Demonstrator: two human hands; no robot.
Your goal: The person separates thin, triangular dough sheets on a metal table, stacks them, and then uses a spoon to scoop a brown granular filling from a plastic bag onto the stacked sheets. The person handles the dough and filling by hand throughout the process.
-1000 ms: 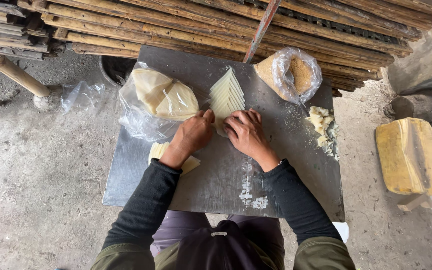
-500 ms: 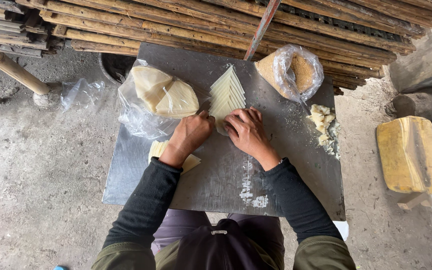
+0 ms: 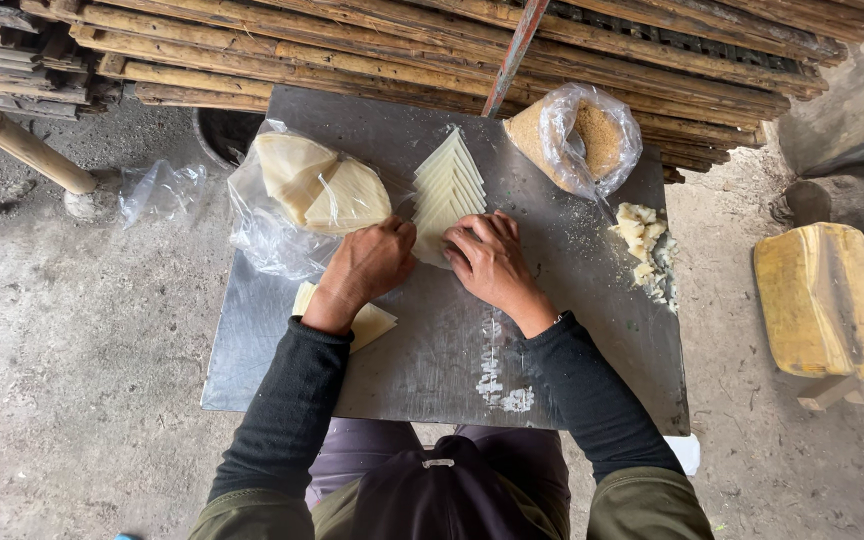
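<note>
Wrappers (image 3: 448, 193), pale yellow and fanned in an overlapping row, lie on a grey metal table (image 3: 552, 350) set on a rough concrete floor (image 3: 72, 380), with stacked bamboo poles (image 3: 352, 50) along the far edge. Their near end sits between the two hands. The left hand (image 3: 367, 265) is loosely curled, fingers together, its tips touching the row's left edge. The right hand (image 3: 487, 262) lies flat with fingers slightly spread, pressing on the row's near right corner. Neither hand grips anything.

Just left of the left fingers, a clear plastic bag (image 3: 297, 195) holds more pale sheets. Under the left wrist lies a small stack of squares (image 3: 362, 318). Beyond the right fingers, a clear bag of brown crumbs (image 3: 582, 135) stands open. Right of the right hand is a heap of pale scraps (image 3: 642, 240). Nearer the body, white powder (image 3: 497, 370) streaks the table. Well right, off the table, rests a yellow block (image 3: 822, 300); far left, an empty clear bag (image 3: 157, 190) lies on the floor.
</note>
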